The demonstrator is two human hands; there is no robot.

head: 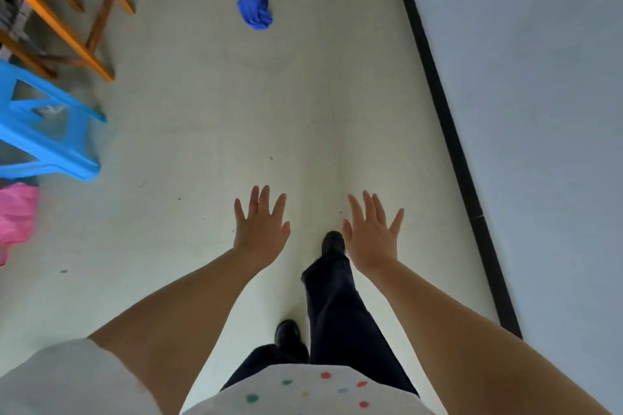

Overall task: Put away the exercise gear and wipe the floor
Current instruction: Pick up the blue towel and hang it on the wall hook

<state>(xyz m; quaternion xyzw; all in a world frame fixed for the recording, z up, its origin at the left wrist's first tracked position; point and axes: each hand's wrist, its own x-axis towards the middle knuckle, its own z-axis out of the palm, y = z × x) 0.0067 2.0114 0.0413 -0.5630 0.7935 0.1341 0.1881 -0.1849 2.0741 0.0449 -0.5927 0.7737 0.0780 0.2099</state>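
Observation:
A crumpled blue cloth (255, 11) lies on the pale floor (202, 131) well ahead of me. My left hand (261, 226) and my right hand (371, 232) are stretched out in front of my body, fingers spread and straight, holding nothing. Both hands hang in the air far short of the cloth. Below them my dark trouser legs and black shoes stand on the floor, the right foot forward.
An orange wooden frame (67, 10) stands at the top left. A blue plastic stool (43, 131) sits below it, with something pink (15, 216) at the left edge. A black skirting strip (448, 131) and grey wall (539, 77) run along the right.

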